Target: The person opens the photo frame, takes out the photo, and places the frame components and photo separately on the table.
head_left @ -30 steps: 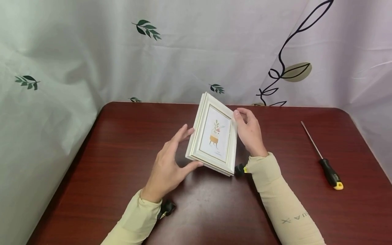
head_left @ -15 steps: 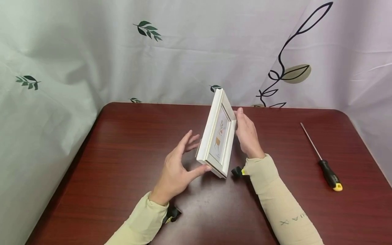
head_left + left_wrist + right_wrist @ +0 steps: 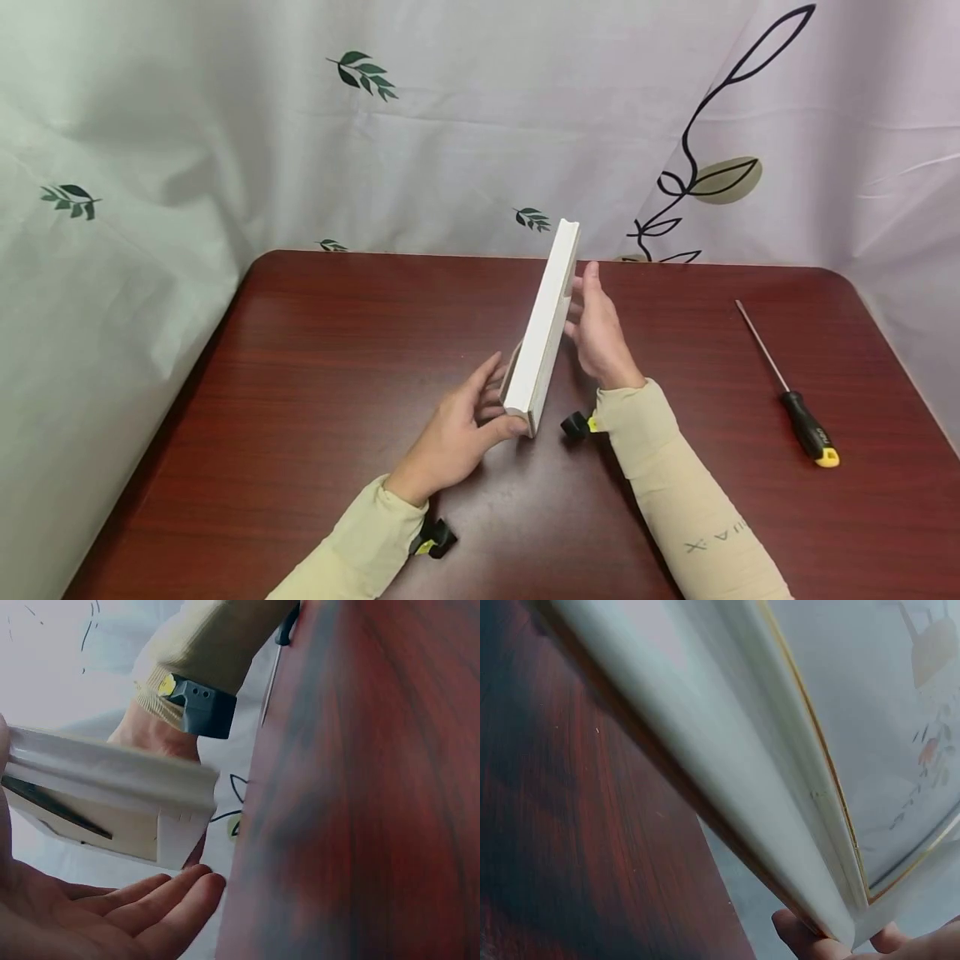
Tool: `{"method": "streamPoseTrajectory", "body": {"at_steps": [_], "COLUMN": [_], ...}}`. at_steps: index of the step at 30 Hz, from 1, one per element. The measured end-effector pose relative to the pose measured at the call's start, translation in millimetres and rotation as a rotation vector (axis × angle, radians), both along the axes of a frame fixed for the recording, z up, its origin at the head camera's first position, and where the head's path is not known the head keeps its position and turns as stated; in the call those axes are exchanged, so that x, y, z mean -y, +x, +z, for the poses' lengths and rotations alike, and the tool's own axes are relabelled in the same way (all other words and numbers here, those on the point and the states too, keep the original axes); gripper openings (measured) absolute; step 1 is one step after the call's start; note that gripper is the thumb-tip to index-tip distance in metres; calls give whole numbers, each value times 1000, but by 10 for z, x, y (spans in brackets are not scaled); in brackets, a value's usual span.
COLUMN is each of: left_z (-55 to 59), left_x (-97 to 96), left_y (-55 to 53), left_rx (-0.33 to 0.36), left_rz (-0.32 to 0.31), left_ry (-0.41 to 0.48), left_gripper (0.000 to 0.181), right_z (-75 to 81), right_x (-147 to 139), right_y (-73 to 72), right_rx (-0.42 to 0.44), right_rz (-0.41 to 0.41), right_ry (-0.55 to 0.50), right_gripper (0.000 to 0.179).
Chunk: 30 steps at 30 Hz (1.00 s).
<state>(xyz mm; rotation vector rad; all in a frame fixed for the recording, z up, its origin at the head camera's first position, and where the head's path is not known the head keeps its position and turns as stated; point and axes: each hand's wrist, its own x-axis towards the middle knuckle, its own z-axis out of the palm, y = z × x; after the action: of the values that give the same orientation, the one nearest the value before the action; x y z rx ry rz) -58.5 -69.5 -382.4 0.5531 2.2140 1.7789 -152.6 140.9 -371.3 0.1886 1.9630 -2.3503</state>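
A white picture frame stands tilted above the table between both hands, nearly edge-on in the head view. The left hand holds its near lower end, with the thumb on the corner and the fingers behind. In the left wrist view those fingers reach out below the frame's beige back, which has a dark strip across it. At the far right side, the right hand grips the frame, its fingers around a corner in the right wrist view. The plant picture under the pane faces right.
A screwdriver with a black and yellow handle lies on the right of the dark red wooden table. Behind the table's far edge hangs a white curtain with leaf patterns. Each wrist wears a small black camera.
The picture frame has turned from showing its front to nearly edge-on, its front swinging right. The left hand has moved right with it, and the right hand's fingers have shifted along the frame's side.
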Motion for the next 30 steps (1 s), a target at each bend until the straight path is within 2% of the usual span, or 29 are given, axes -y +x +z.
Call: {"method": "streamPoseTrajectory", "body": {"at_steps": [5,9,12,18,25,30], "left_z": [-48,-62,-57,-48,-41,-47], "left_x": [-18,-37,-44,-43,-49,-48], "left_y": [-5,-4,2,10,-2,2], "left_rx": [112,160,169,185,191,180], "left_rz": [-101,-136,-123,-83,-62,-51], "left_ry": [79,123,131,109,100,88], "left_gripper": [101,108,109,98,96,95], "right_z": [-4,-7,-12,6,79,108], "right_x": [9,18,25,12,-35,-50], "right_y": [12,11,8,23,42,47], "right_rx": [-18,-11,-11,-13,-59,-96], "right_rz": [22,36,47,66,66,70], "right_ry": [-52,-51,-56,-90,-164,-189], "right_gripper": [77,79,78,74,66,69]}}
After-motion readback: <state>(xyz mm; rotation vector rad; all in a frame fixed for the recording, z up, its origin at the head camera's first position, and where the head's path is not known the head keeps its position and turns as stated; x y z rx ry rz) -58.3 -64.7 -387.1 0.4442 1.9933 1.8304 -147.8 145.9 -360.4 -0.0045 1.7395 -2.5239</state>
